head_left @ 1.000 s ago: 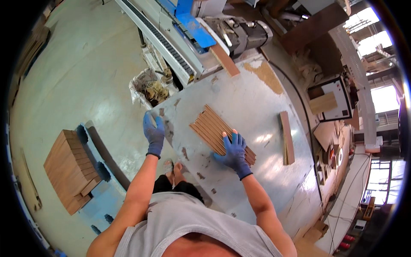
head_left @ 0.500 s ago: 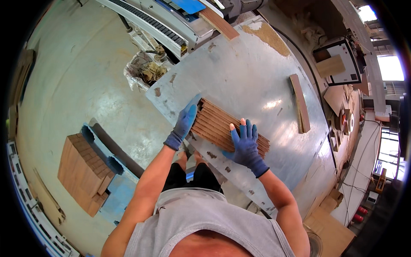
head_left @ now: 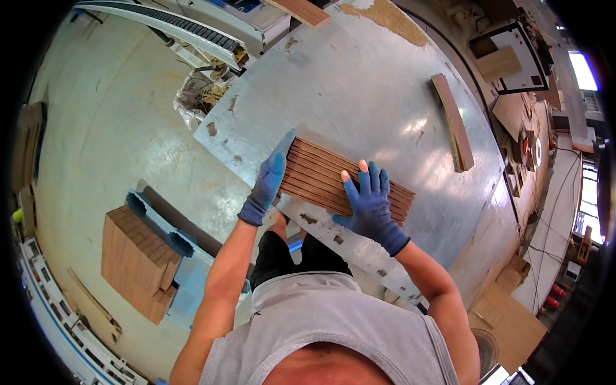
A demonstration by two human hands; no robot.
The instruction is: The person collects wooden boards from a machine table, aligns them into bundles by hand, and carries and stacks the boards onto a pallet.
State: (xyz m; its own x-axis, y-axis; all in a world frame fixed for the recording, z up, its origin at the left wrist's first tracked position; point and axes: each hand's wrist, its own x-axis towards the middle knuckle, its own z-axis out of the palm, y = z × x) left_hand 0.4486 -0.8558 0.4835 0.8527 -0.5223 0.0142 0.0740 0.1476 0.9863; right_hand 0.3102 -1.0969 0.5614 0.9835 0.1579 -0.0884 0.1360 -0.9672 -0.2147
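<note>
A bundle of narrow brown wooden planks lies side by side on the metal table, edges facing up, its ends fairly even. My left hand, in a blue glove, is flat against the bundle's left end with the fingers stretched out. On the right part of the bundle rests my right hand, gloved too, its fingers spread and two bare fingertips showing. Neither hand is closed round a plank. The palm of the right hand hides some of the planks' near edge.
The metal table carries a loose wooden strip on the right and sawdust at its far edge. Stacked wooden blocks stand on a blue support at the left. A roller conveyor and a waste bag lie beyond the table's left corner.
The planks' ragged ends, most plainly on the right, have come into line. Both hands stay on the bundle. The whole view has shifted slightly.
</note>
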